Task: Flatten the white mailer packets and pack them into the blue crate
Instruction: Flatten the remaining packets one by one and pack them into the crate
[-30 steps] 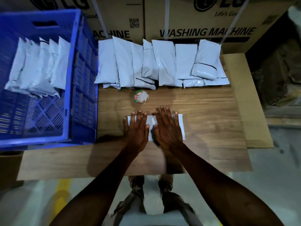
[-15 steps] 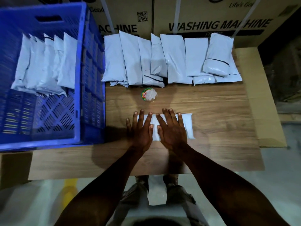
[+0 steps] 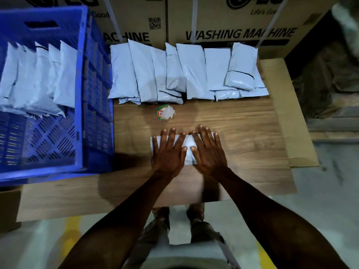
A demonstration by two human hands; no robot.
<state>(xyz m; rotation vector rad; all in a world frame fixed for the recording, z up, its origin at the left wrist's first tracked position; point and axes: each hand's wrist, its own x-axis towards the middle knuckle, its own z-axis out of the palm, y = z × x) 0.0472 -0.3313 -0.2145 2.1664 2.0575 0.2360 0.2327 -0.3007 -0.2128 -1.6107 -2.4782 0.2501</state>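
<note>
Compared with a moment earlier, the right hand has slid inward, covering the packet's right end. Both hands press palm-down, fingers spread flat, on one white mailer packet lying crosswise on the wooden surface; neither grip closes around it. The left hand lies just beside the right, thumbs nearly touching. Beyond the fingertips sits a small round lid, then a row of white packets against cardboard boxes. Left of the left hand stands the blue crate, holding leaning packets.
</note>
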